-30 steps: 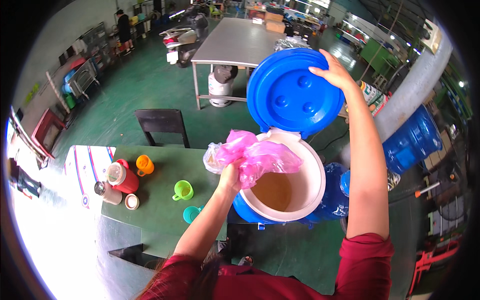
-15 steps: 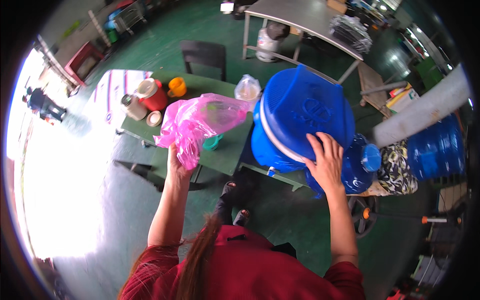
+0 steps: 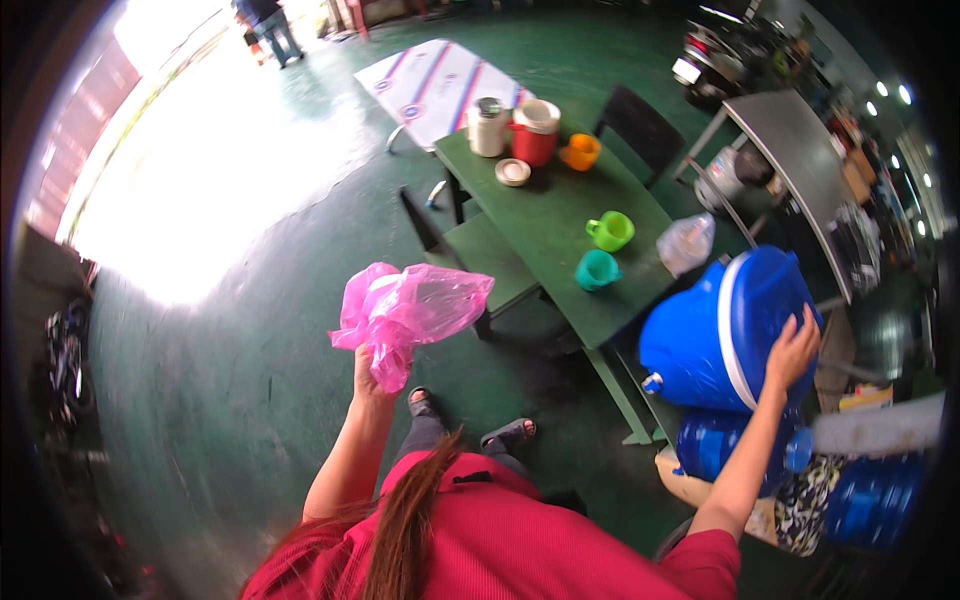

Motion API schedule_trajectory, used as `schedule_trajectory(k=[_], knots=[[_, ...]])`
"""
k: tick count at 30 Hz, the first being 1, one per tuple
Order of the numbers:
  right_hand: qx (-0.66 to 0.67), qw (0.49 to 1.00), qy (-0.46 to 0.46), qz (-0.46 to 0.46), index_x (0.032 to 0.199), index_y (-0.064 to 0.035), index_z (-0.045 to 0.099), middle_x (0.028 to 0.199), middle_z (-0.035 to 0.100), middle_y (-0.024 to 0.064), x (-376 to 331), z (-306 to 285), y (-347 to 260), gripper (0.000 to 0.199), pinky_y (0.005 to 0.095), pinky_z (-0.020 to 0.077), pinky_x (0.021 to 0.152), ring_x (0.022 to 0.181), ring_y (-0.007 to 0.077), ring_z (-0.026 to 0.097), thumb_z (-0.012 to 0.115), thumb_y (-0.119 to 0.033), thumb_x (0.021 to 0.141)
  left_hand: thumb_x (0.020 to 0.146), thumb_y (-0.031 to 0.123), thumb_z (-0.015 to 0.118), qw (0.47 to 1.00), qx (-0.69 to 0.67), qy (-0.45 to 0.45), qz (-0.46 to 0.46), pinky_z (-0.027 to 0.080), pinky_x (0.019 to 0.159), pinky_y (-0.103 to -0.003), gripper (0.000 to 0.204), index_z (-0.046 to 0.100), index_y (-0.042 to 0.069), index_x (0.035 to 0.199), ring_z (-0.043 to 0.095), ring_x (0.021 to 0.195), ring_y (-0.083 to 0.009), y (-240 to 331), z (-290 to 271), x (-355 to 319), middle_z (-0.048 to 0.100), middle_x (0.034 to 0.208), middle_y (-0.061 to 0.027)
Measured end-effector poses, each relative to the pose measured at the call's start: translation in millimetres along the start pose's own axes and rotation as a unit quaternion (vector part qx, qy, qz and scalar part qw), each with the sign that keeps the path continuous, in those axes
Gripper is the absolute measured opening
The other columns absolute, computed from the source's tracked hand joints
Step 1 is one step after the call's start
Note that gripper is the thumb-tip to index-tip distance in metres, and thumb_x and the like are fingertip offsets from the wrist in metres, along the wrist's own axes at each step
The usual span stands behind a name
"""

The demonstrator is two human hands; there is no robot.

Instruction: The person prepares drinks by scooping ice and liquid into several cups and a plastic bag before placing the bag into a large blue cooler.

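Raised over the floor, my left hand is closed around the gathered neck of a pink plastic bag; the bag is thin, crumpled and puffed out. My right hand lies with fingers apart on the lid of a big blue drink cooler. This cooler has a white band under its lid and a small spigot low on its side. It stands at the end of a green table. Beside the cooler on that table sits a knotted clear plastic bag with pale contents.
The table also bears a green mug, a teal mug, an orange mug, a red jug and a pale flask. Large blue water bottles lie at the right. A black chair stands behind the table.
My view has turned left, so the table and cooler appear farther right. The pink bag no longer overlaps the table, and both mugs near the cooler show fully. My right hand remains on the lid.
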State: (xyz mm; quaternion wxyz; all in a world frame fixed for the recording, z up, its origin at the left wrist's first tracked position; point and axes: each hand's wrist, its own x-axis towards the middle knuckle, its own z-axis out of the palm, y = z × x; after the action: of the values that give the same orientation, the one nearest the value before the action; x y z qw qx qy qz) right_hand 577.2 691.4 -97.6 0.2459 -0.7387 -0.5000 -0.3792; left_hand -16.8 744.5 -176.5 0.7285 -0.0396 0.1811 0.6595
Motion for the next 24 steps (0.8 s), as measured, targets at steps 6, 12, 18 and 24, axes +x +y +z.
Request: schedule_trajectory(k=[6,12,18,24], knots=[[0.148,0.987,0.054,-0.011,0.126,-0.0026,0.046,0.121,0.055,0.0159,-9,-12,-187,0.039,0.0390,0.0438,0.087,0.105,0.0297,0.055,0.057,-0.013,0.090,0.088,0.008,0.053,0.993,-0.097,0.037,0.049,0.058,0.073,-0.033,0.025,0.052,-0.001,0.111,0.064,0.083,-0.0209,160,-59,-27,0.061,0.103,-0.0146],[0.617,0.717,-0.281,-0.165,0.131,-0.0027,0.039,0.132,0.041,0.0136,-82,-83,-644,0.073,0.0405,0.0351,0.102,0.122,0.0299,0.041,0.076,-0.029,0.073,0.093,0.016,0.050,0.987,0.002,-0.081,0.136,0.053,0.084,-0.036,0.026,0.052,0.004,0.116,0.062,0.093,-0.0213,316,-122,32,0.061,0.105,-0.0098],[0.551,0.550,-0.532,-0.333,0.147,-0.0176,0.005,0.148,0.014,0.0247,-130,-90,-941,0.119,0.0460,0.0349,0.105,0.132,0.0419,0.027,0.079,-0.048,0.059,0.093,0.023,0.050,0.961,0.123,0.082,0.232,0.047,0.092,-0.039,0.029,0.054,0.008,0.117,0.058,0.103,-0.0198,451,-103,78,0.060,0.114,-0.0064],[0.635,0.558,-0.463,-0.266,0.128,-0.0109,0.046,0.114,0.059,0.0189,-130,-20,-1118,0.057,0.0387,0.0484,0.088,0.101,0.0364,0.059,0.067,-0.017,0.076,0.086,0.033,0.058,0.973,0.164,0.081,0.143,0.030,0.102,-0.052,0.039,0.053,0.020,0.122,0.044,0.121,-0.0205,576,-130,155,0.053,0.127,-0.0038]])
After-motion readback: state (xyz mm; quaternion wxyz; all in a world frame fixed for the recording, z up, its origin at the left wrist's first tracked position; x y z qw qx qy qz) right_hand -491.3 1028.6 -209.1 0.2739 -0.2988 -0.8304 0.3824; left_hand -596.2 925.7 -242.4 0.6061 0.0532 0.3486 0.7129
